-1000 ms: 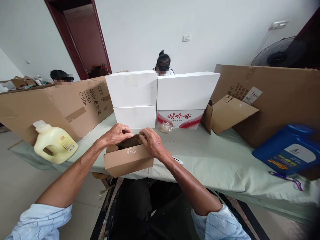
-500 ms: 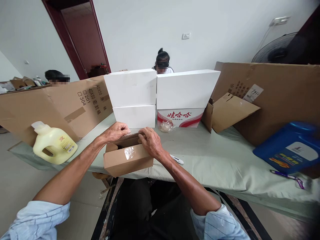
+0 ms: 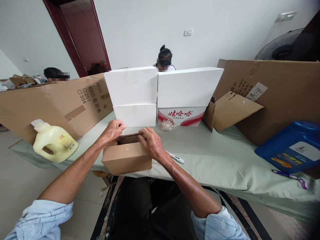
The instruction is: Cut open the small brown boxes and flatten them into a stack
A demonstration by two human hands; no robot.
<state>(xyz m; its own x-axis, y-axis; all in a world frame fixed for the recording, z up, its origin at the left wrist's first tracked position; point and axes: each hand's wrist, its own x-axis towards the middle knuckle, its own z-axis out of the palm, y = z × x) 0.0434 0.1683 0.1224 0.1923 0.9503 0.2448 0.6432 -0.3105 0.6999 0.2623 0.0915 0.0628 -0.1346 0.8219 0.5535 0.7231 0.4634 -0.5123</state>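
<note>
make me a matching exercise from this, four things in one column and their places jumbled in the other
1. Right hand
2. Yellow jug
3. Blue bottle
4. Crumpled clear plastic

A. Left part of the table
B. In front of the red-lettered box
C. On the small open carton
D. Right part of the table

Pairs: 1C, 2A, 3D, 4B

Brown cardboard box (image 3: 127,157), dark-lined light-blue sleeves (image 3: 46,216), pale-green tablecloth (image 3: 212,156)
</note>
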